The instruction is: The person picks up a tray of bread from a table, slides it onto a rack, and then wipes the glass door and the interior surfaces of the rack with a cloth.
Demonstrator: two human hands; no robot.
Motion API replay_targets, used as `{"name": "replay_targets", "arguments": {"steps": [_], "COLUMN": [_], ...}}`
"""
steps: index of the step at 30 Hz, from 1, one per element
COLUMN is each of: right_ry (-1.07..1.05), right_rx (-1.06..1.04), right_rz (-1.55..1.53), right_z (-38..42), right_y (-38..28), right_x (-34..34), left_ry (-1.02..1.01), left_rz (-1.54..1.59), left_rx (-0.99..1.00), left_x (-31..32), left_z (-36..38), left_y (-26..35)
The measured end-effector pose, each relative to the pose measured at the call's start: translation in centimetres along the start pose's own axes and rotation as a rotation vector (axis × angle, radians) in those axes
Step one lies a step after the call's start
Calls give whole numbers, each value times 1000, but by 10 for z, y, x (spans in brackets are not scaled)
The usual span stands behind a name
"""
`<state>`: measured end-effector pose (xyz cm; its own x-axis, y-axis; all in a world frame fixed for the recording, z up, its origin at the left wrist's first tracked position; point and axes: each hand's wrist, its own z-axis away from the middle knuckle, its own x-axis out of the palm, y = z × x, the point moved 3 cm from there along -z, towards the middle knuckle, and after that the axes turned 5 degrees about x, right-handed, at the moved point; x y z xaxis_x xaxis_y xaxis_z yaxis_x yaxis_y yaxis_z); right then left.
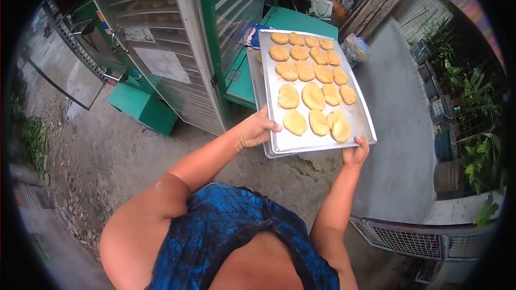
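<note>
Both my hands hold a shallow metal baking tray out in front of me. Rows of flat, roundish, golden-yellow dough pieces cover most of it, some overlapping at the near right. My left hand grips the near left corner, thumb over the rim. At the near right corner, my right hand is closed on the edge with its fingers largely hidden underneath. A second metal tray shows below the first along its left and near sides. The far end of the trays overlaps a green table.
A metal-slatted cabinet door stands open at the left, with a green box on the ground beside it. To the right runs a grey concrete ledge lined with potted plants. A wooden post leans behind a plastic bag.
</note>
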<state>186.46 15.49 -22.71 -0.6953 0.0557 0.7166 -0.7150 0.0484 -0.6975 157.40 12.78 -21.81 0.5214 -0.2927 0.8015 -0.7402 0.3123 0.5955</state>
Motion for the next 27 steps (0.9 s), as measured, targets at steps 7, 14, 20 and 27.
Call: {"name": "replay_targets", "arguments": {"steps": [7, 14, 20, 27], "right_ry": [111, 319, 582, 538], "right_rx": [-190, -434, -564, -546], "right_rz": [-53, 0, 54, 91], "right_z": [145, 336, 465, 530], "right_y": [-10, 69, 186, 276], "right_x": [23, 101, 205, 274], "left_ry": [-153, -408, -601, -600], "left_rz": [-11, -21, -28, -31], "left_rx": [-171, -425, -599, -565], "left_x": [35, 8, -54, -104], "left_z": [70, 176, 275, 363], "left_y": [20, 72, 133, 195]}}
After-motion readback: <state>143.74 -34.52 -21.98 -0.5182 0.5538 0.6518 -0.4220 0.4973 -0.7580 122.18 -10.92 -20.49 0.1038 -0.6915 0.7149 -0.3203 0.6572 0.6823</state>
